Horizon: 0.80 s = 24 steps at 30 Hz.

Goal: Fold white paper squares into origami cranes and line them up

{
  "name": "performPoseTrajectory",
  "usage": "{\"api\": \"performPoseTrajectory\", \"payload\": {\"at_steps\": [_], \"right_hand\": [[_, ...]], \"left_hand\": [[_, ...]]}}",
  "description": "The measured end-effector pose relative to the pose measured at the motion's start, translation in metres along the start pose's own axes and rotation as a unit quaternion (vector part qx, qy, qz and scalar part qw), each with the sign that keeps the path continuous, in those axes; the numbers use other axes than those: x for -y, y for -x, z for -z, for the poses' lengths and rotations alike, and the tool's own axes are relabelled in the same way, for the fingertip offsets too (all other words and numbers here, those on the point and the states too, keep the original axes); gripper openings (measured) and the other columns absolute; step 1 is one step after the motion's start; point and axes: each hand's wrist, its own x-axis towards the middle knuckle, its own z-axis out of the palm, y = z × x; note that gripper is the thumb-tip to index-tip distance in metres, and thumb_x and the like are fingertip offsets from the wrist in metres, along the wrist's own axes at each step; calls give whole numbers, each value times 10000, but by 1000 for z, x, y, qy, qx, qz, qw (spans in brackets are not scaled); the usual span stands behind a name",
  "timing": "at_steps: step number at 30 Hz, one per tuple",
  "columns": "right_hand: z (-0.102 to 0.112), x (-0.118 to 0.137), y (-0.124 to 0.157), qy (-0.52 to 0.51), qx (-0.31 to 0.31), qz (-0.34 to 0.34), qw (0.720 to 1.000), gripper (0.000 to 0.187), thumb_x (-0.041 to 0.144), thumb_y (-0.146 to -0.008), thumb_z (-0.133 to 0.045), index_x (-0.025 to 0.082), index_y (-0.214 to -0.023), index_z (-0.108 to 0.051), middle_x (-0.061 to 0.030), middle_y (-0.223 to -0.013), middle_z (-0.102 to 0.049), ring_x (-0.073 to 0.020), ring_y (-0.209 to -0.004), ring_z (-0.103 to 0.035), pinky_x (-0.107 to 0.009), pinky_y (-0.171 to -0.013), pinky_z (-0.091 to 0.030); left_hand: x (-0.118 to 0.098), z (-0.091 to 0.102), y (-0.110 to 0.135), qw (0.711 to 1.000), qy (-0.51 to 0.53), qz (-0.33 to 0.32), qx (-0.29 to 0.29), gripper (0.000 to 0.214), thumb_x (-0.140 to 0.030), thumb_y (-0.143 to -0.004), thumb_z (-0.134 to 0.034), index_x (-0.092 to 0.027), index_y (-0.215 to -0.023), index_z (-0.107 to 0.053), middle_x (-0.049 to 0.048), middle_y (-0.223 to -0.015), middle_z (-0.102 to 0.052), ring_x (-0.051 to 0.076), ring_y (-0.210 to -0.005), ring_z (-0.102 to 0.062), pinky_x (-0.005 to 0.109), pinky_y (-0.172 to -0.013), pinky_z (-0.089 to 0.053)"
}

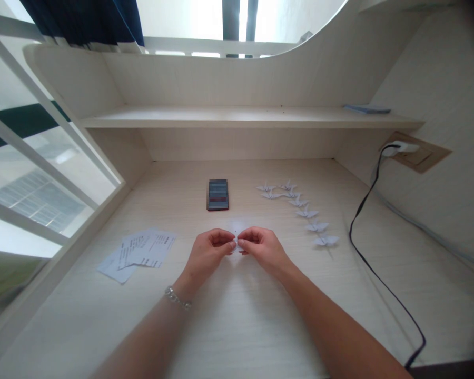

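Note:
My left hand (210,251) and my right hand (260,245) meet at the middle of the pale desk (237,326), fingertips pinched together on a small piece of white folded paper (237,231). The paper is mostly hidden by my fingers. A bracelet sits on my left wrist. Several finished white paper cranes (300,202) lie in a curved row to the right of my hands, the nearest crane (326,240) a short way from my right hand.
A dark phone (217,194) lies flat beyond my hands. Printed paper slips (142,250) rest at the left. A black cable (369,210) runs from a wall socket (403,149) across the desk's right side. A shelf (245,118) spans the back.

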Motion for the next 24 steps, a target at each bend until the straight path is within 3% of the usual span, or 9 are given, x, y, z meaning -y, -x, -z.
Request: {"api": "performPoseTrajectory", "payload": {"at_steps": [8, 20, 24], "right_hand": [[0, -2, -1, -7, 14, 7, 1000, 170, 277, -695, -627, 133, -784, -647, -30, -702, -644, -131, -594, -596, -286, -589, -512], [-1, -4, 1, 47, -36, 66, 996, 137, 230, -701, -616, 150, -808, -645, -43, -751, -658, -147, -655, -601, -273, -619, -494], [-2, -3, 1, 54, -35, 70, 995, 143, 242, -705, -613, 150, -810, -644, -47, -765, -661, -155, -676, -607, -280, -634, -494]], "left_hand": [[-2, -1, 0, 999, 26, 13, -13, 215, -221, -628, -706, -112, -798, -632, 66, -729, -670, 139, -661, -611, 255, -625, -495], [-7, 2, 1, 996, 92, 6, -7, 201, -227, -680, -661, -121, -849, -632, 59, -798, -645, 156, -730, -610, 283, -639, -521], [-6, 1, 0, 998, 59, 4, -17, 241, -233, -655, -685, -124, -861, -623, 55, -761, -656, 151, -706, -614, 270, -639, -514]]}}
